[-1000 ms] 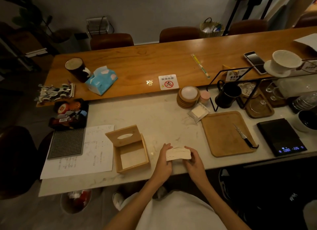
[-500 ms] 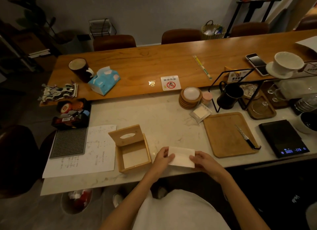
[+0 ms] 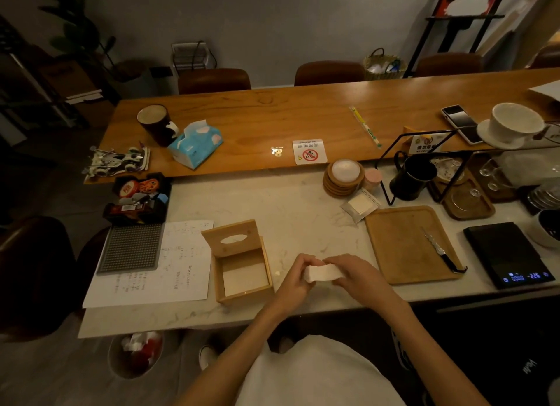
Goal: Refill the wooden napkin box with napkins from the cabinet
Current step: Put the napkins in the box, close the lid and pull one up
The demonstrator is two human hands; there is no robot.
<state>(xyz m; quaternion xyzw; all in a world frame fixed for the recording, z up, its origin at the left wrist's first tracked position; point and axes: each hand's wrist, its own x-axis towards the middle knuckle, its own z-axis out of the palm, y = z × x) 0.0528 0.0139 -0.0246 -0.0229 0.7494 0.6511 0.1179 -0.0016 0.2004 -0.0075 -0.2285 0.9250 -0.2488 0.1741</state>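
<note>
The wooden napkin box (image 3: 242,293) stands open on the marble counter, its slotted lid (image 3: 231,239) tilted up at the far side; a pale layer shows at its bottom. Just right of the box, both hands hold a small white stack of napkins (image 3: 321,272) above the counter. My left hand (image 3: 295,279) grips its left end with curled fingers. My right hand (image 3: 354,273) covers its right end, fingers curled over the top.
A sheet of paper (image 3: 169,269) and a dark studded mat (image 3: 131,248) lie left of the box. A wooden tray (image 3: 403,248) with a knife (image 3: 439,251) sits to the right, then a black scale (image 3: 506,254). Coasters (image 3: 342,178), a black jug (image 3: 412,178) and a tissue pack (image 3: 194,143) lie beyond.
The napkins lay flat and spread between the hands half a second ago; now the hands have closed together over them, folding or squeezing the stack narrower.
</note>
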